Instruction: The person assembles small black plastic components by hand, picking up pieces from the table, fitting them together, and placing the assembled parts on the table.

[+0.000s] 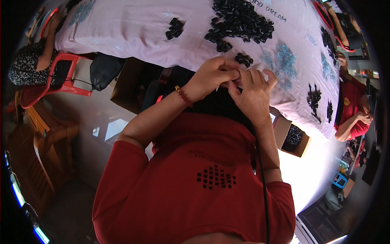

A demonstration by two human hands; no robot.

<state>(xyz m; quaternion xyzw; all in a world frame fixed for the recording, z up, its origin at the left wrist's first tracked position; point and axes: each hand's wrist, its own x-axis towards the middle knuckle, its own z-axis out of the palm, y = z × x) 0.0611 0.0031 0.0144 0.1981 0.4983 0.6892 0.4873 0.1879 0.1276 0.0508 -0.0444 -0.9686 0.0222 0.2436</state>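
My left hand, with a beaded bracelet at the wrist, meets my right hand at the near edge of the cloth-covered table. Both hands are closed in a pinch, fingertips almost touching. Whatever sits between them is too small and covered to make out. Just beyond the fingers lies a little cluster of black plastic pieces. Farther back spreads a large heap of similar short black pieces, and a smaller pile lies to the left.
A pink patterned cloth covers the table. Under its edge stand an open cardboard box and another box of dark pieces. Red chair and wooden chair are at left. People sit around the table; one in red works at right.
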